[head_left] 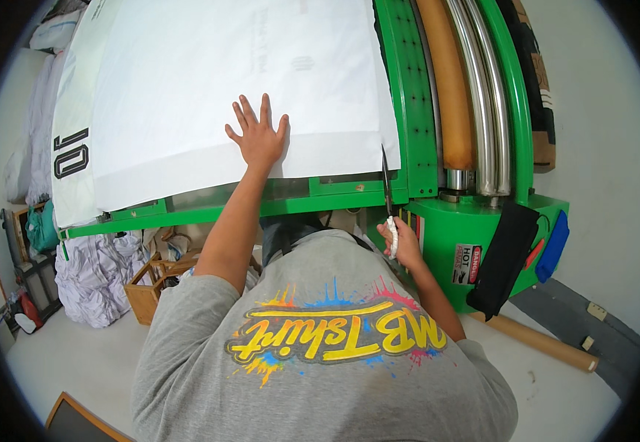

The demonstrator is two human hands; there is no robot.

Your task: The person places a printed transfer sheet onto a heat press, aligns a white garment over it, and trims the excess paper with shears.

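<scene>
A large white sheet (187, 96), either paper or cloth, covers the bed of a green machine (283, 193). My left hand (261, 141) lies flat on it near the front edge, fingers spread and nothing held. In my right hand (407, 241) is a pair of scissors (387, 180) with white wrapping on the handles. Their dark blades point away from me, the tips over the sheet's near right corner. Whether the blades bite into the sheet I cannot tell. Along the left side shows a paler layer (69, 188) with bold black print.
Right of the bed run a tan roller (449, 88) and shiny metal rollers (486, 96). A black cloth (503, 258) and a blue object (553, 247) hang on the green housing. A cardboard tube (537, 340) lies on the floor. Heaped white fabric (95, 280) sits beside a wooden stool (143, 298) at left.
</scene>
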